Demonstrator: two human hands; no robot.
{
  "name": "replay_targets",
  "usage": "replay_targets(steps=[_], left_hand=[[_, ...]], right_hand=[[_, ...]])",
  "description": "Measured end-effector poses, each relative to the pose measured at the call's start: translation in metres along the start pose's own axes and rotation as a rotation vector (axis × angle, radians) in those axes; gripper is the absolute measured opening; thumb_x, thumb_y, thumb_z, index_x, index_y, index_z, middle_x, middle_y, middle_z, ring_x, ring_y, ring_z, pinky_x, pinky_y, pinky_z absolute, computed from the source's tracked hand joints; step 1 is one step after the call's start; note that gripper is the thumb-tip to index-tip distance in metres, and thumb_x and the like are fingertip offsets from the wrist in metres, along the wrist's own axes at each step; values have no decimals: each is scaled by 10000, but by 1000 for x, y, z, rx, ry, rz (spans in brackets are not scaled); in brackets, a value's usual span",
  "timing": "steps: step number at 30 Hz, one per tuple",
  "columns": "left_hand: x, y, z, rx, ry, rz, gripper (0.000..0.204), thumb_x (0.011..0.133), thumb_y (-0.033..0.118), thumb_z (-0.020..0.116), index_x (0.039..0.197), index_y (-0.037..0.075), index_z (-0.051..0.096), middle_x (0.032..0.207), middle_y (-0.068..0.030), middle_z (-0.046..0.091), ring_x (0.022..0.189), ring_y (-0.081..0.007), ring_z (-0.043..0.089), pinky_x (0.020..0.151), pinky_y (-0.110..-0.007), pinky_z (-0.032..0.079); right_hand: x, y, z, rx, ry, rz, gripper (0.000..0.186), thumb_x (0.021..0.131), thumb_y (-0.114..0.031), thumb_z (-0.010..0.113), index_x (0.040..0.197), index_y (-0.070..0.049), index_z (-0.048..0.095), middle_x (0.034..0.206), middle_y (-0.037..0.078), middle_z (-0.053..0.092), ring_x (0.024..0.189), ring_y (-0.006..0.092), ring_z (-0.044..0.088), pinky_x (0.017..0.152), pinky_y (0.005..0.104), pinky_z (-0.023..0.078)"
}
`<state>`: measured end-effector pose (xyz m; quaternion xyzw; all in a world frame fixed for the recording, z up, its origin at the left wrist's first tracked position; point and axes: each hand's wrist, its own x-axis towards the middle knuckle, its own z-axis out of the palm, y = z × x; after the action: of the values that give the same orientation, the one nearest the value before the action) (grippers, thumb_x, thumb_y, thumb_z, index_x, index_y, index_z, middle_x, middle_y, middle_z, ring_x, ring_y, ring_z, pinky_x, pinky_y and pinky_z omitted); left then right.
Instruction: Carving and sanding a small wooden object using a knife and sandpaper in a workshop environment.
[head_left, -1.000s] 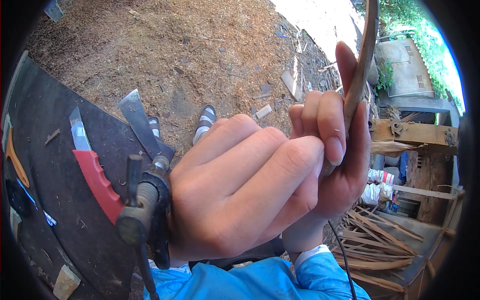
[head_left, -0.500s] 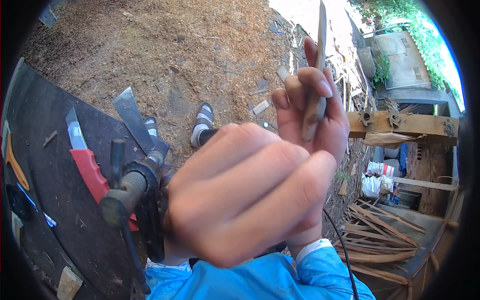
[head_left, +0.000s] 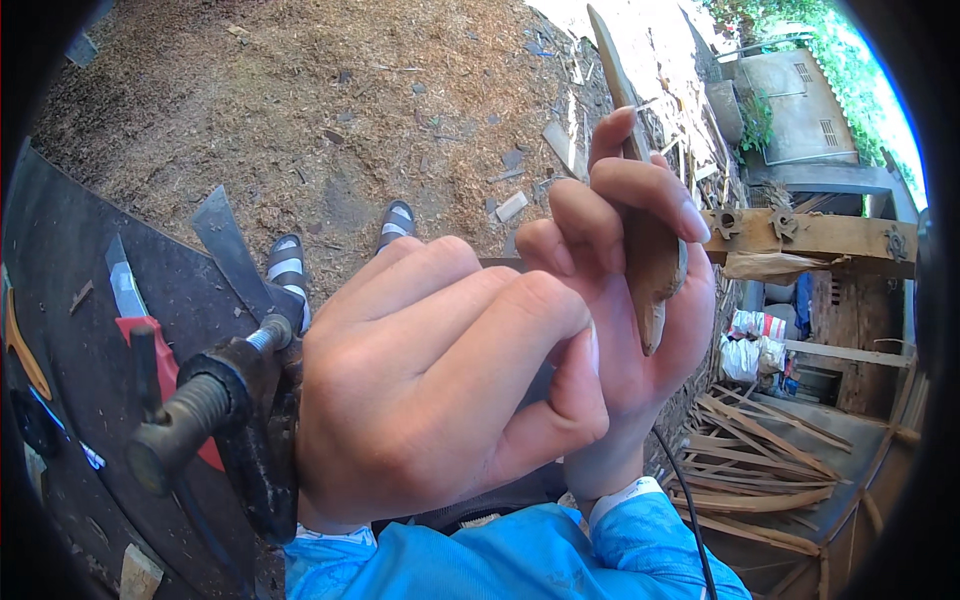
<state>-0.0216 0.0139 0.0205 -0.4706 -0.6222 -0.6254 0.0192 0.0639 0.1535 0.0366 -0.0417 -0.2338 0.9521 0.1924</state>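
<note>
Right hand [head_left: 630, 300] grip holds one wooden strip [head_left: 640, 230]; left hand [head_left: 430, 380] grip closed, contents unclear.

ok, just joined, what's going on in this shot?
A person is working outdoors over sawdust-covered ground. The right hand holds a thin, pointed wooden strip upright, fingers curled around it. The left hand sits in front, closed, thumb against the right palm; whether it holds anything is hidden. To the left, a metal clamp sits at the edge of a dark work surface carrying a red-handled tool. Split wooden slats lie piled at the right.
</note>
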Motion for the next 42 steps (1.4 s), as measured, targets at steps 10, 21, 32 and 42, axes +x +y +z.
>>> replay_targets(steps=[10,21,32,42], left_hand=[[-1,1,-3,44,-35,0,118,698,-1,732,690,70,638,557,-18,543,499,-161,477,476,-287,356],[-2,2,3,-200,35,-219,441,1064,375,534,940,-10,709,793,-102,676,691,-177,641,620,-308,471],[-2,7,2,-151,-1,-211,354,1067,284,567,1002,-17,742,798,-93,690,734,-165,654,647,-299,489],[-39,71,12,-277,-105,-412,326,845,182,874,1057,3,704,961,-59,741,835,-104,677,772,-256,536]], right_hand=[[-1,5,-5,-23,-16,28,467,1080,-216,485,1488,-54,323,1009,-166,594,778,95,368,780,308,315],[-8,-4,5,-411,-84,-197,134,1037,-236,471,1102,-125,435,933,23,590,861,165,443,795,331,363],[-46,-22,-23,-1741,-366,-920,204,1032,-308,567,983,-158,437,1249,128,745,879,181,636,878,332,370],[-106,-42,-18,-2477,-617,-1085,45,869,-337,710,850,-319,673,1060,-162,705,1047,102,630,939,433,256]])
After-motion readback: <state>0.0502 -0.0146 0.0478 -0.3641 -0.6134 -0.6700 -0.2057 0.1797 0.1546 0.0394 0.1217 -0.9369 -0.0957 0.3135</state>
